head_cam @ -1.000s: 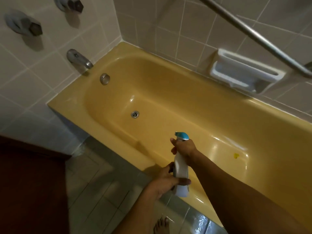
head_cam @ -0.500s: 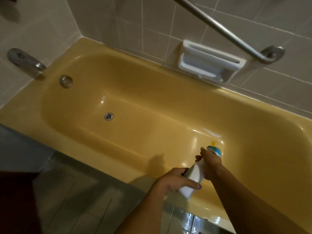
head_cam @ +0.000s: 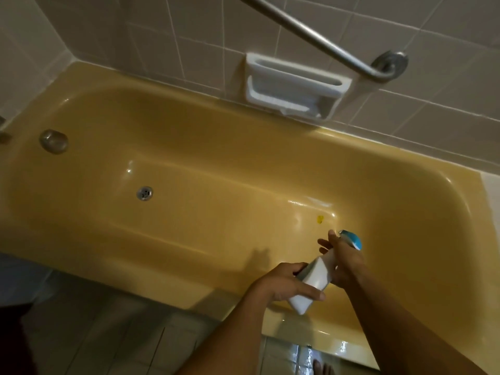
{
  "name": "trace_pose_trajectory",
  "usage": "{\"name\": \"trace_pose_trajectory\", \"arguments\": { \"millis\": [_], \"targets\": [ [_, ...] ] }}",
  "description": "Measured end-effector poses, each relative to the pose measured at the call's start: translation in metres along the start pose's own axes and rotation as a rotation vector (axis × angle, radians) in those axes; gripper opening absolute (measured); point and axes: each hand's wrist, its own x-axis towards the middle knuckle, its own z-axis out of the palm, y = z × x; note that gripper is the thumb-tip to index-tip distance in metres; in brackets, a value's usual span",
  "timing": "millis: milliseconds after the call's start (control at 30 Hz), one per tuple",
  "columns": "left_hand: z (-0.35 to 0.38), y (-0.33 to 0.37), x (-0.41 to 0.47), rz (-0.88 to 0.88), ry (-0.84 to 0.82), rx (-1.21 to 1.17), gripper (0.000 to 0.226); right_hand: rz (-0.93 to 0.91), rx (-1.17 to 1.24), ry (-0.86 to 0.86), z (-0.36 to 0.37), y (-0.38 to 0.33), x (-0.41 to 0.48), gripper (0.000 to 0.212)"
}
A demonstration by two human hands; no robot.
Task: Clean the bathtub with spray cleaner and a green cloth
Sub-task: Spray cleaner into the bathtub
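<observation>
A white spray bottle (head_cam: 315, 282) with a blue nozzle head is held tilted over the near rim of the yellow bathtub (head_cam: 189, 125). My left hand (head_cam: 281, 284) grips the bottle's lower body. My right hand (head_cam: 345, 262) wraps its neck just below the nozzle, with the fingertips sticking out toward the tub. A small bright yellow spot (head_cam: 320, 219) sits on the tub floor just beyond the nozzle. No green cloth is in view.
The drain (head_cam: 144, 192) lies in the tub floor at left, with a round metal overflow cap (head_cam: 53, 140) on the left end wall. A white soap dish (head_cam: 295, 89) and a metal grab bar (head_cam: 319, 39) are on the tiled back wall. Wet floor tiles (head_cam: 295, 355) are below.
The view has swung right, so the taps and spout have left the frame. Both hands and the bottle moved right along the rim, and the bottle has tilted toward the yellow spot.
</observation>
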Motion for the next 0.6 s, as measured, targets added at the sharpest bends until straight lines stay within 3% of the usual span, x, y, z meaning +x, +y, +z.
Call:
{"name": "trace_pose_trajectory", "arguments": {
  "millis": [133,300,433,600],
  "targets": [
    [0.009,0.005,-0.003,0.012,-0.002,0.002,0.065,-0.022,-0.016,0.103,-0.005,-0.005,-0.005,0.034],
    [0.023,0.005,-0.017,0.014,0.008,-0.007,0.070,-0.037,-0.086,-0.028,-0.018,-0.002,-0.018,0.040],
    [0.042,0.003,-0.038,0.015,-0.008,0.036,0.072,-0.048,-0.109,0.035,-0.026,0.002,-0.045,0.030],
    [0.066,-0.005,-0.072,-0.002,0.006,0.083,0.092,-0.163,-0.193,-0.048,-0.041,0.017,-0.083,0.025]
  ]
}}
